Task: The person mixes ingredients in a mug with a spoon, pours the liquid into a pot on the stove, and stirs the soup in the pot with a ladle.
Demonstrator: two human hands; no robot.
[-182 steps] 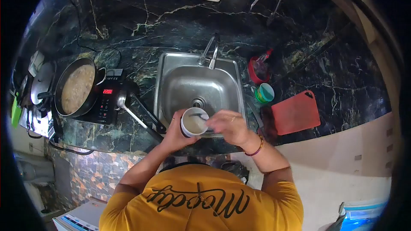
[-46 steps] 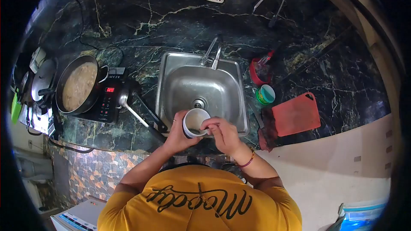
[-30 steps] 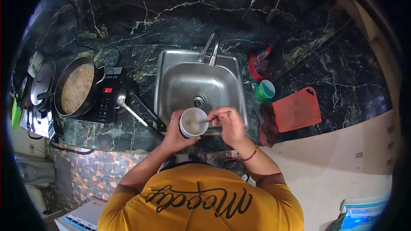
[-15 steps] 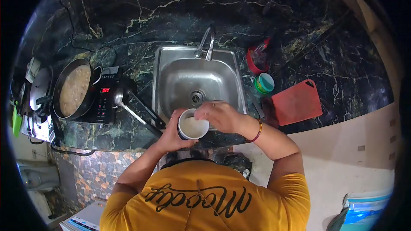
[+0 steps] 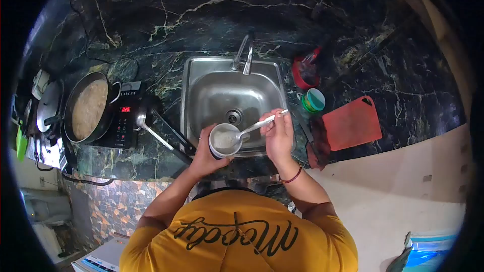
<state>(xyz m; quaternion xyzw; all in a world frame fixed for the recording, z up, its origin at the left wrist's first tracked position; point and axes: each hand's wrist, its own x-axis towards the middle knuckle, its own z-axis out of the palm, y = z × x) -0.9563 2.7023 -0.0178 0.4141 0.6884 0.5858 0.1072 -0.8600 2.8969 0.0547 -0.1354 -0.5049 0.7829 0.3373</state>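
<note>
My left hand (image 5: 202, 154) is wrapped round a white cup (image 5: 214, 141) at the sink's front edge. Inside it lies a pale, whitish content (image 5: 224, 139) that I cannot identify. A metal spoon (image 5: 262, 123) leans over the cup's right side, its bowl end inside. The fingers of my right hand (image 5: 278, 133) are closed on the spoon's handle, to the right of the cup. Below both hands is the steel sink (image 5: 194, 64), with a curved faucet (image 5: 246, 53) at its back.
On the left, a pan (image 5: 106, 116) of pale brown food sits on an induction cooker (image 5: 122, 131) with a lit display. Near it lies a ladle (image 5: 156, 135). To the right are a green-labelled container (image 5: 313, 100), a red holder (image 5: 305, 74), a knife (image 5: 306, 131) and a red cutting board (image 5: 353, 123).
My right hand has moved from over the cup to its right. The spoon now shows clearly, with its handle in my fingers. My left hand still holds the cup.
</note>
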